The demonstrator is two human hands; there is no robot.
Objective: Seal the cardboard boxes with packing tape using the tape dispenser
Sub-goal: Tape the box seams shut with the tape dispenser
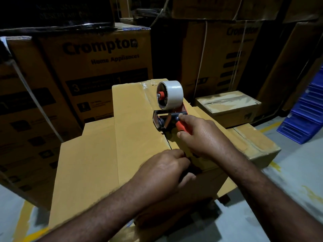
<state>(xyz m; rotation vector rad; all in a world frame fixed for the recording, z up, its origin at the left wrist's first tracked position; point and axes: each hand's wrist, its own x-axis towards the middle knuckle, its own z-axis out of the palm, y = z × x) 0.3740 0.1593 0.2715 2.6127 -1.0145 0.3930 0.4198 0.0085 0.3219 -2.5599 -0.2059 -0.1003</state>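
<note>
Warehouse storage area: stacked printed appliance cartons [97, 67] fill the frame's upper half, blue plastic crates [307, 109] at right, painted concrete floor [297, 172].

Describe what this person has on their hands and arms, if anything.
Nothing worn shows. The left hand and right hand are bare, with no gloves. The left forearm and right forearm are uncovered up to the picture's edge, so no sleeve appears. No watch or bracelet shows at either wrist.
</note>
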